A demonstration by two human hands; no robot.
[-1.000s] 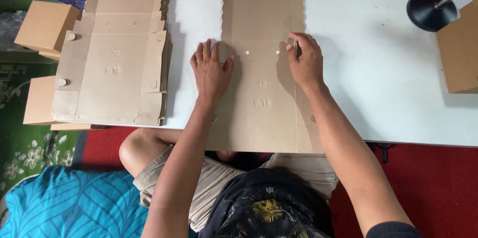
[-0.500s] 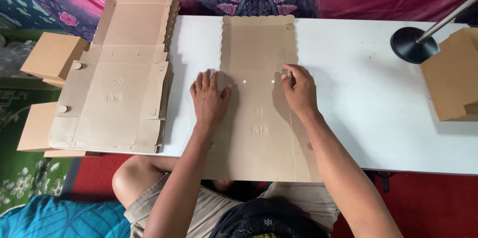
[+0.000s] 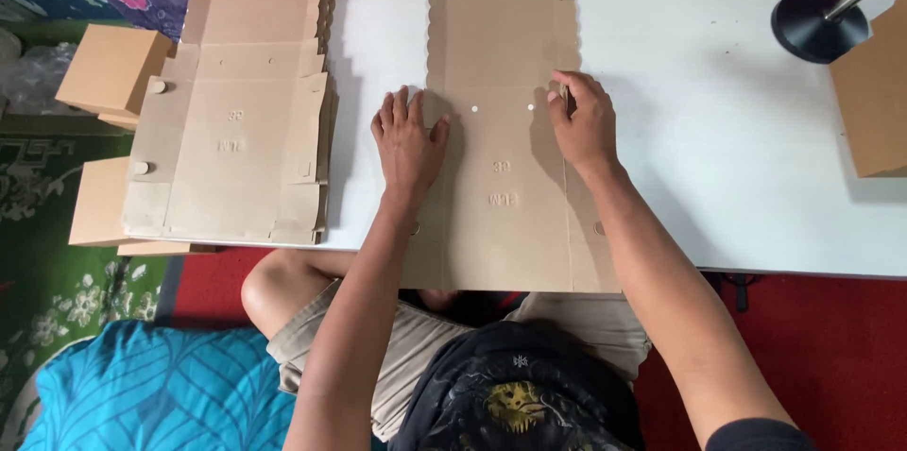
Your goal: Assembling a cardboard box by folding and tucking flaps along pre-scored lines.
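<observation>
A flat, unfolded cardboard box blank (image 3: 501, 54) lies lengthwise on the white table (image 3: 718, 149), its near end hanging over the front edge. My left hand (image 3: 408, 141) lies flat on its left side flap, fingers spread. My right hand (image 3: 584, 120) presses on the right side, fingers curled at the flap's edge. Neither hand holds anything up.
A stack of several flat box blanks (image 3: 231, 120) lies at the table's left end. Folded brown boxes (image 3: 111, 68) sit on the floor to the left, another box (image 3: 874, 83) at the right edge. A black lamp base (image 3: 814, 24) stands at the back right.
The view has shifted slightly. Both hands stay pressed on the blank in almost the same places.
</observation>
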